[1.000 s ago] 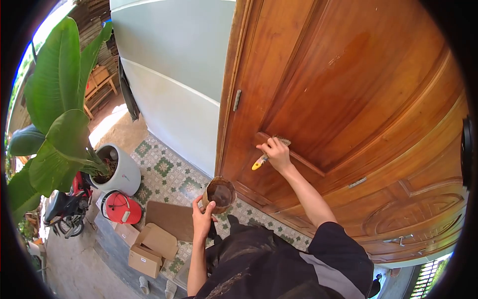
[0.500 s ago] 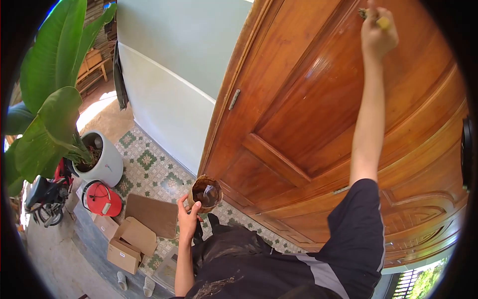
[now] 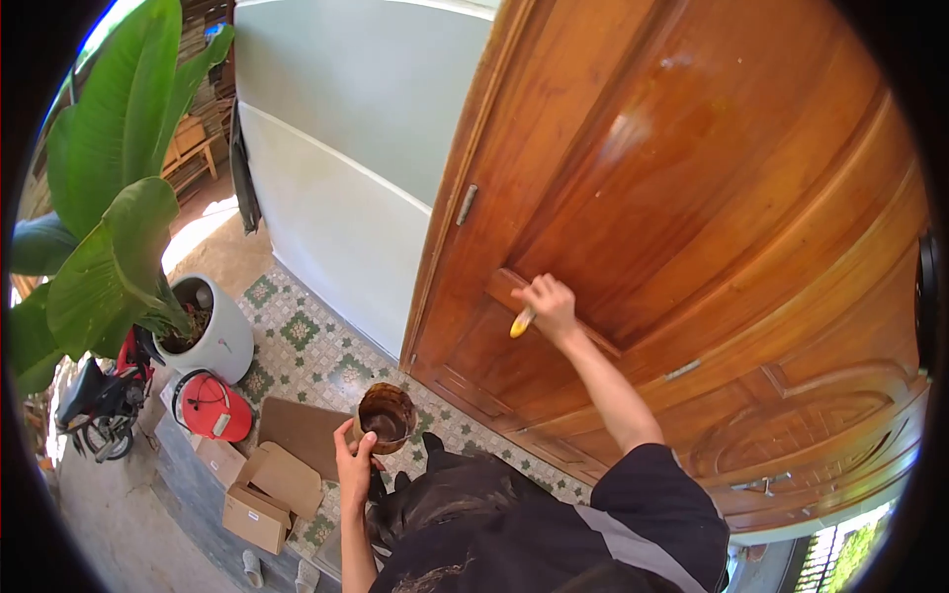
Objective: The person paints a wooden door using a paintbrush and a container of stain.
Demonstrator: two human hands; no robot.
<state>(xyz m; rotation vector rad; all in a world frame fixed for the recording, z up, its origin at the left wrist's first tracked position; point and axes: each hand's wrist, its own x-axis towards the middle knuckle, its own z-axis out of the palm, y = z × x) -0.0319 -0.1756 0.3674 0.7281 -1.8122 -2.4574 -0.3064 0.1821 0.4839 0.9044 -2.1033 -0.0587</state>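
Observation:
My left hand (image 3: 358, 454) grips the side of a round container (image 3: 387, 417), its rim stained brown and some dark liquid inside. The thumb lies over the rim and the fingers wrap the outside. My right hand (image 3: 550, 302) is closed around a paintbrush (image 3: 523, 321) whose yellow handle end points down and left; the bristles are hidden by the hand. It is close over the lower part of a tall panel on the brown wooden door (image 3: 633, 198). The door's surface looks glossy, with bright reflections on the upper panel.
A potted plant (image 3: 219, 341) with large leaves stands at the left, beside a red bucket (image 3: 216, 407). Cardboard boxes (image 3: 259, 504) and a brown mat (image 3: 301, 432) lie on the patterned tiles. A motorbike (image 3: 104, 400) is farther left. A pale wall (image 3: 346, 168) adjoins the door frame.
My right hand has come down and left with the paintbrush, from high on the door to the lower panel area. My left hand and the container have shifted slightly down and left.

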